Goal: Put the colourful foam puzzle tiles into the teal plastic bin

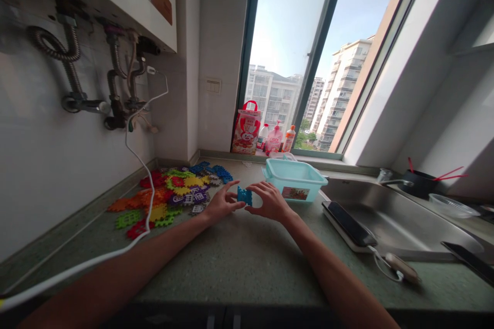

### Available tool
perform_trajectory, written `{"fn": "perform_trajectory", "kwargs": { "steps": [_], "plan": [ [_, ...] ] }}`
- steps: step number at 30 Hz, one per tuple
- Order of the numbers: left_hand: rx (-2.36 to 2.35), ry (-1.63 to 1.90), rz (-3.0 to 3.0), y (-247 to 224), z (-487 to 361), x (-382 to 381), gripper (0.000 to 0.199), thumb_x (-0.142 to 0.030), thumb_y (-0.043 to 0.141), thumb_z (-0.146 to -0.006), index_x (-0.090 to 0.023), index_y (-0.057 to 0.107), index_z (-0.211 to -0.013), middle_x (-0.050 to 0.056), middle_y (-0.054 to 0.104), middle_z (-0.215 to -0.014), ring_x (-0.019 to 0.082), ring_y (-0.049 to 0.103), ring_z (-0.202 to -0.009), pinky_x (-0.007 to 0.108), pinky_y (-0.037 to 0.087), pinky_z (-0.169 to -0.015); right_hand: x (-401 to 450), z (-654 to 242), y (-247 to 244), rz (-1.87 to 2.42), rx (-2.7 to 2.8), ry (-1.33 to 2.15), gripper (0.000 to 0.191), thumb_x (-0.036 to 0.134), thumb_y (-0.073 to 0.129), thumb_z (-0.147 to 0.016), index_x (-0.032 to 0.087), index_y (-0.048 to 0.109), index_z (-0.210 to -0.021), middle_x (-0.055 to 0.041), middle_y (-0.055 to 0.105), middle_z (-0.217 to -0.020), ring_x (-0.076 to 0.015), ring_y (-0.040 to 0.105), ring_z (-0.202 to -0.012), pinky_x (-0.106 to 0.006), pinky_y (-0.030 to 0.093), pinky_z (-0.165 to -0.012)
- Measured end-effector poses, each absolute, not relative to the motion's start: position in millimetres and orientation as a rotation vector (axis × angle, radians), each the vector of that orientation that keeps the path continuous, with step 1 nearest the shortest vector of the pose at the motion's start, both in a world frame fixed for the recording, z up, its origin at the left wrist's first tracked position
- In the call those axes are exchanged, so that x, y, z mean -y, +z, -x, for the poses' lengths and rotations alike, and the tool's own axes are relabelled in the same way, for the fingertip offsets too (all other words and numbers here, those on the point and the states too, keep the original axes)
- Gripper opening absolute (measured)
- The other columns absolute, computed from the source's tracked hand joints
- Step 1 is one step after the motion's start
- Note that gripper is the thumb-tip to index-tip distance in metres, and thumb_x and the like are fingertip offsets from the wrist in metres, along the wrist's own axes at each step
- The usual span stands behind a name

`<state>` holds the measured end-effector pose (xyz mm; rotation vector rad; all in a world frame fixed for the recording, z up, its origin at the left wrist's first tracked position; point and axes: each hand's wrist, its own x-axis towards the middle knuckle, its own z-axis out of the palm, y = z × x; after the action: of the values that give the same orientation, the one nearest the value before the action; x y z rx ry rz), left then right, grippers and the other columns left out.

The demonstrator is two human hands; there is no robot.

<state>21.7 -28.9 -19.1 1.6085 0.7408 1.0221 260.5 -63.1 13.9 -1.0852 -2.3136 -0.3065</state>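
Head view: blue piece [244,196], long axis upright

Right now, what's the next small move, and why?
Probably a gentle inward press on the small blue toothed plastic piece: the left hand and right hand hold it from opposite sides, so pressure could come evenly.
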Motion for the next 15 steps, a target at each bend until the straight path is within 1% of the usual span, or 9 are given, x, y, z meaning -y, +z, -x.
{"fn": "perform_trajectory", "kwargs": {
  "steps": [3,5,8,11,13,15],
  "plan": [
    [-0.839,1.011,-1.837,-16,-15,26,0.078,-0.044,0.091,-0.069,-0.019,0.065,-0.138,0.013,0.078,-0.110,0.022,0.073,-0.082,0.033,0.057,-0.073,65,-261,15,1.069,2.346,-0.271,0.055,0.051,0.081,-0.083,0.024,0.068,-0.130,-0.0107,0.075,-0.122,-0.0291,0.068,-0.109,-0.043,0.049,-0.101],
    [-0.861,0.992,-1.900,-16,-13,23,0.071,-0.043,0.090,-0.071,-0.017,0.068,-0.133,0.013,0.079,-0.108,0.023,0.074,-0.082,0.034,0.058,-0.073,67,-262,15,1.078,2.348,-0.249,0.054,0.049,0.082,-0.083,0.023,0.069,-0.128,-0.0103,0.076,-0.120,-0.0285,0.069,-0.108,-0.043,0.050,-0.100],
    [-0.843,0.970,-1.901,-18,-13,21,0.071,-0.043,0.090,-0.071,-0.015,0.067,-0.133,0.013,0.080,-0.104,0.023,0.075,-0.079,0.033,0.059,-0.071,67,-263,15,1.085,2.344,-0.224,0.053,0.045,0.084,-0.081,0.023,0.069,-0.127,-0.0102,0.076,-0.120,-0.0285,0.071,-0.108,-0.042,0.050,-0.101],
    [-0.815,0.940,-1.806,-20,-15,22,0.074,-0.042,0.091,-0.069,-0.015,0.066,-0.133,0.013,0.079,-0.104,0.023,0.076,-0.076,0.031,0.059,-0.063,65,-264,11,1.059,2.330,-0.175,0.054,0.044,0.085,-0.080,0.022,0.070,-0.128,-0.0117,0.076,-0.121,-0.0287,0.071,-0.109,-0.041,0.052,-0.100],
    [-0.798,0.929,-1.721,-20,-15,22,0.077,-0.042,0.092,-0.068,-0.016,0.063,-0.135,0.015,0.079,-0.109,0.024,0.077,-0.077,0.030,0.060,-0.059,62,-265,7,1.069,2.301,-0.083,0.055,0.041,0.085,-0.080,0.023,0.069,-0.130,-0.0100,0.078,-0.113,-0.0260,0.074,-0.102,-0.037,0.055,-0.094],
    [-0.781,0.936,-1.660,-20,-15,22,0.080,-0.040,0.094,-0.067,-0.016,0.062,-0.137,0.016,0.078,-0.114,0.025,0.079,-0.080,0.031,0.062,-0.062,60,-263,1,1.108,2.246,0.045,0.053,0.036,0.083,-0.083,0.025,0.067,-0.133,-0.0054,0.080,-0.101,-0.0212,0.075,-0.088,-0.031,0.056,-0.085]
  ]
}}
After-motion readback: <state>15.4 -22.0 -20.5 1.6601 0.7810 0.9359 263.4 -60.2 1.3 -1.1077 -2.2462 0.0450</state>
